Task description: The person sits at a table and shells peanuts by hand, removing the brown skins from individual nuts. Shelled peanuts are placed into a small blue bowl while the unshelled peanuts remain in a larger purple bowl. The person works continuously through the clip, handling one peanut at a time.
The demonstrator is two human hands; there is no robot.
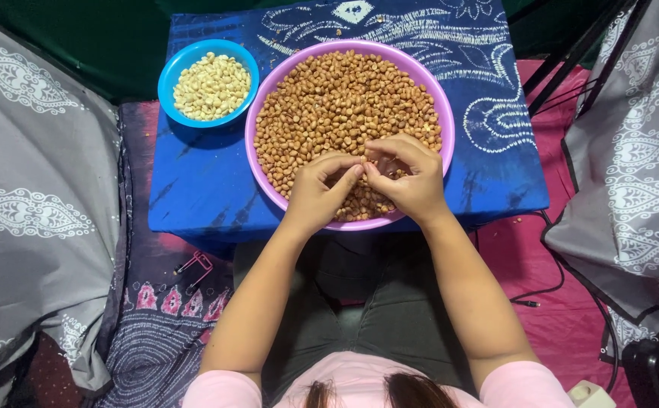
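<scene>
— Head view, looking straight down: what do you have under the hands?

— I see a wide pink basin (441, 113) full of brown, skin-on peanuts (337, 98), sitting on a low worktop (201, 181) covered by a blue cloth with white patterns. Both hands are over the near side of the basin, right on top of the nuts.

— And the grip on each side?

— My read: the left hand (318, 193) is curled, thumb and forefinger pinched narrow, tips pointing toward the other hand. The right hand (408, 177) is curled the same way, its fingertips meeting the left ones. Between them there seems to be a single peanut, but it is mostly hidden by the fingers, so I cannot tell for certain what each pinch holds.

— Anything else on the worktop?

— A smaller blue bowl (174, 68) stands just beside the basin, on its left and slightly farther away. It holds pale, skinless peanuts (212, 87), well apart from both hands.

— Surroundings?

— Grey patterned fabric (27, 189) hangs on either side. Below the worktop I see a pink mat (563, 302) with a black cable (544, 291) lying across it, and the person's pink sleeves (220, 391) at the bottom edge.
</scene>
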